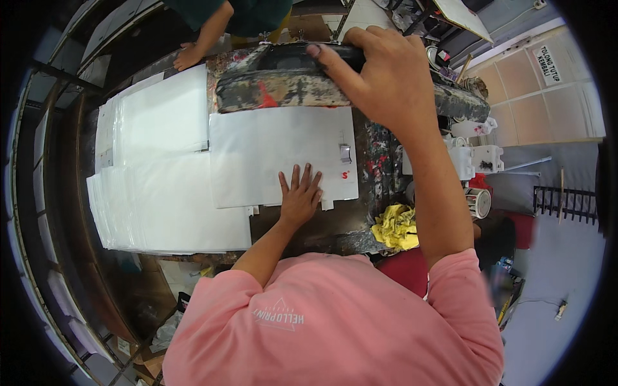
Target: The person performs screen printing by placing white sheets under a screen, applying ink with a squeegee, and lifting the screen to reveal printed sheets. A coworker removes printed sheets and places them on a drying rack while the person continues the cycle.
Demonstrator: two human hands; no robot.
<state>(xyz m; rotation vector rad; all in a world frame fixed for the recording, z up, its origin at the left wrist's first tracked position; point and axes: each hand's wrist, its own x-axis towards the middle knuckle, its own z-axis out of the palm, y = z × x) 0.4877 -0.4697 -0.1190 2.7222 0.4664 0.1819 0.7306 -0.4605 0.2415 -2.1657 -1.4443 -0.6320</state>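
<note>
My left hand point(299, 196) lies flat with fingers spread on the near edge of a white sheet point(277, 151). The sheet carries a small red print point(346, 175) at its right side, with a small grey piece point(346, 153) just above it. My right hand point(393, 80) is raised over the far side of the table, its fingers bent over the paint-stained wooden frame point(283, 90) of what looks like a printing screen. The thumb, dark at its tip, points left; the fingertips are hidden. The frame stands tilted up behind the sheet.
White sheets point(161, 199) are stacked at the left of the stained table point(283, 235). A crumpled yellow cloth point(394, 226) sits by the right edge, near a paint can point(477, 202) and white containers point(486, 157). Across the table, another person's hand point(188, 56) rests on the far edge.
</note>
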